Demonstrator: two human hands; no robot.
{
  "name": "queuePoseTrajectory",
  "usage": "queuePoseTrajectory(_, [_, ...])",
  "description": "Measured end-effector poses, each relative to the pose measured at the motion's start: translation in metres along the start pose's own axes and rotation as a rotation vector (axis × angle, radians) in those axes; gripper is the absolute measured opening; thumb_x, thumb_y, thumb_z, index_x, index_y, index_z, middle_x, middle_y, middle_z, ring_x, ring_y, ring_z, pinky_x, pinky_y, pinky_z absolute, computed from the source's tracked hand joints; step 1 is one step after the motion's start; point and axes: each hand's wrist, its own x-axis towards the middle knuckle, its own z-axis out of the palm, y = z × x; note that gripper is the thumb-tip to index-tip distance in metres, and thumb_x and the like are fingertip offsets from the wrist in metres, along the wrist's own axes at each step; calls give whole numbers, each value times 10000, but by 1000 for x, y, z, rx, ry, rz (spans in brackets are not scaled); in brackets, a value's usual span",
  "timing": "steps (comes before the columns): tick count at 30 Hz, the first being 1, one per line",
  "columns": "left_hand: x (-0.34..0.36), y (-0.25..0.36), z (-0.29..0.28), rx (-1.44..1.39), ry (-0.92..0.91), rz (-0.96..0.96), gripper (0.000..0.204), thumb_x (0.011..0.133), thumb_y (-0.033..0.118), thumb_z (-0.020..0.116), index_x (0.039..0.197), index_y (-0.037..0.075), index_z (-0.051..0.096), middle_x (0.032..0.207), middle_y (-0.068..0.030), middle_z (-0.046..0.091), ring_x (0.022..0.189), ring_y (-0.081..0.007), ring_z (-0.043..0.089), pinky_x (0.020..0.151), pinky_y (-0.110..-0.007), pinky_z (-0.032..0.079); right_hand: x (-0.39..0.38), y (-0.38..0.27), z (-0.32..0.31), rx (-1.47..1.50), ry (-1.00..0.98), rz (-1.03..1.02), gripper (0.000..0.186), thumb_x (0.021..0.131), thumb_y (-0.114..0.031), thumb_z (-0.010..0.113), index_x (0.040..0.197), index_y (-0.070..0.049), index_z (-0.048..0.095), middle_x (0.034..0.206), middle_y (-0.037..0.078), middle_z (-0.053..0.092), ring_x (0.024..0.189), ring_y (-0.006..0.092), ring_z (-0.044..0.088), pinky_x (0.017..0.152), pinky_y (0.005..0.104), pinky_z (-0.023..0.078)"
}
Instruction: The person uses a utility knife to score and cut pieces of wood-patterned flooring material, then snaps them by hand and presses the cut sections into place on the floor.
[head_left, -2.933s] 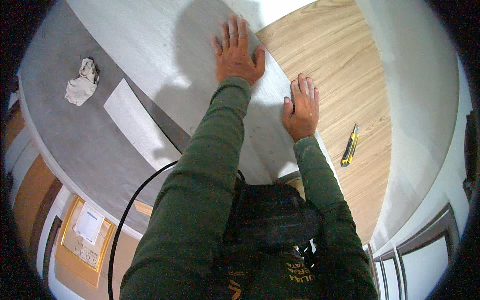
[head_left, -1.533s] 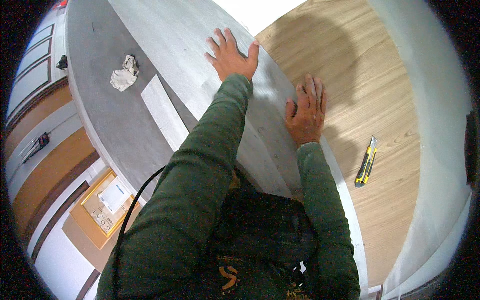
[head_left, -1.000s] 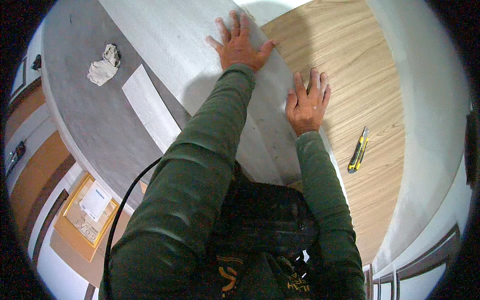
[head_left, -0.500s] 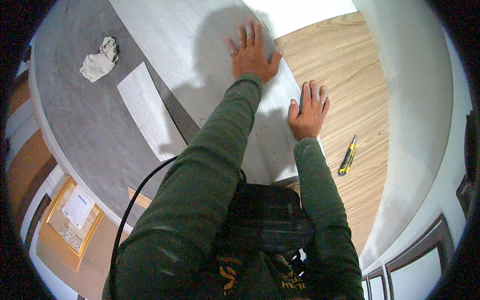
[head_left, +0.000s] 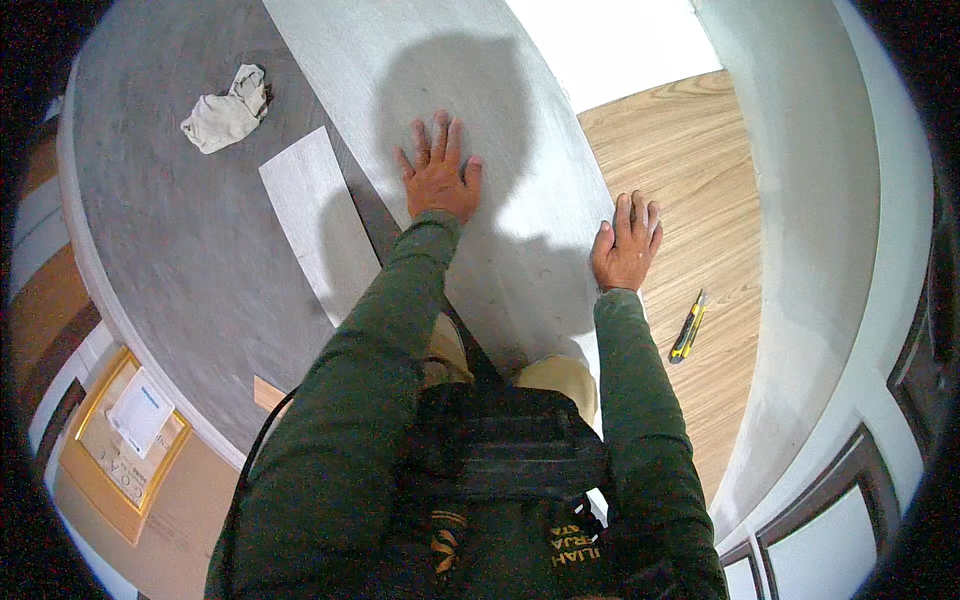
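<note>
Head view: I kneel on a floor, both arms in green sleeves reaching forward from the lower edge.
Left hand: my left hand [head_left: 438,180] lies flat, palm down, fingers spread wide, on the pale grey sheet [head_left: 450,80]; it holds nothing.
Right hand: my right hand [head_left: 625,248] lies flat as well, fingers together and extended, holding nothing, pressing at the right edge of the sheet where it meets the wood-pattern flooring [head_left: 690,200].
Pale grey sheet: a long strip running from my knees away toward the far edge of the floor, lying over the dark grey subfloor [head_left: 160,250] on its left and touching the wood-pattern flooring on its right.
Loose plank: a single pale plank [head_left: 315,220] lies on the dark grey subfloor just beside the left edge of the sheet, apart from my left hand.
Rag: a crumpled whitish rag [head_left: 225,110] lies on the subfloor toward its far left edge, well apart from both hands.
Utility knife: a yellow-and-black utility knife [head_left: 687,327] lies on the wood-pattern flooring, near my right wrist, untouched.
Progress, as judged: the right part of the floor looks covered and the sheet is laid out flat; the dark grey area on the left is bare, so much of the covering appears undone.
</note>
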Motion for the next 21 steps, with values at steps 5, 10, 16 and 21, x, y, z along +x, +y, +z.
queuePoseTrajectory(5, [0,3,0,-25,47,-33,660,941,435,471,1540,199,325,1639,12,203,1521,-297,107,1195,-598,18,-4,-2,4,-60,-1,-37,471,916,-279,500,1358,-129,562,1452,168,478,1372,460,357,1128,588,239])
queuePoseTrajectory(10, [4,11,0,8,15,-50,661,952,450,459,1544,195,313,1640,2,199,1519,-301,118,1191,-606,55,-2,1,0,-39,-2,-1,465,916,-282,496,1351,-134,572,1464,168,469,1374,458,362,1136,590,231])
queuePoseTrajectory(16, [5,10,0,98,-62,-85,652,954,436,444,1547,200,308,1642,14,191,1524,-282,97,1202,-582,54,-2,0,1,-34,-19,16,491,909,-286,500,1372,-129,542,1485,153,443,1399,434,336,1150,586,218])
queuePoseTrajectory(21, [4,11,-1,97,-19,-73,649,961,429,428,1544,169,313,1643,0,190,1523,-288,99,1202,-584,54,1,-3,-9,35,-81,60,538,900,-276,516,1411,-110,488,1515,150,399,1420,424,308,1159,578,212])
